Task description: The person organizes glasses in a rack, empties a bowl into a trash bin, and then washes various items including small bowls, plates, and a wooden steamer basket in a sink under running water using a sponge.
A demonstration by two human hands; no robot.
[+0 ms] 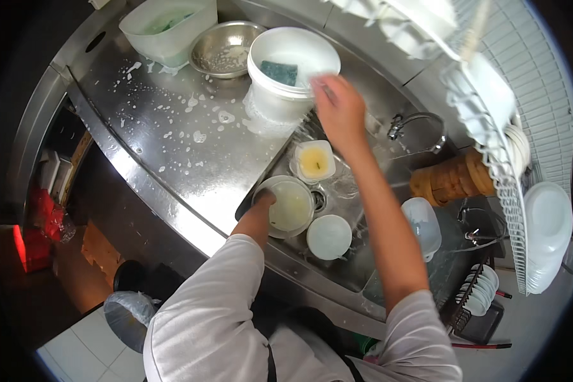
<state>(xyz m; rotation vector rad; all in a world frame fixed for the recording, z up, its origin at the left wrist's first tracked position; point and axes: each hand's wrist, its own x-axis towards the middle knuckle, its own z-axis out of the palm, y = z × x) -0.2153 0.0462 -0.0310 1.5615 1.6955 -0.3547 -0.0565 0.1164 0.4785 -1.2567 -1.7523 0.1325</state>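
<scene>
My left hand point(266, 197) is at the near-left rim of a round translucent container point(293, 205) in the steel sink, gripping its edge; cloudy pale liquid fills the container and some fingers are hidden. Blurred by motion, my right hand point(341, 107) is raised with curled fingers at the right rim of a large white plastic bucket point(281, 102). Whether it holds anything cannot be made out. Inside the bucket lies a green scouring pad point(279, 73). A squarish tub with yellow liquid point(314, 161) and a round white container point(329, 237) stand in the sink beside the drain point(318, 200).
Soap suds dot the steel counter point(172, 124). A steel bowl point(227, 50) and a translucent tub point(169, 28) stand behind. Right are a running faucet point(397, 125), bamboo steamers point(451, 177) and a clear plastic container point(421, 227). A white wire dish rack point(504, 200) overhangs the right side.
</scene>
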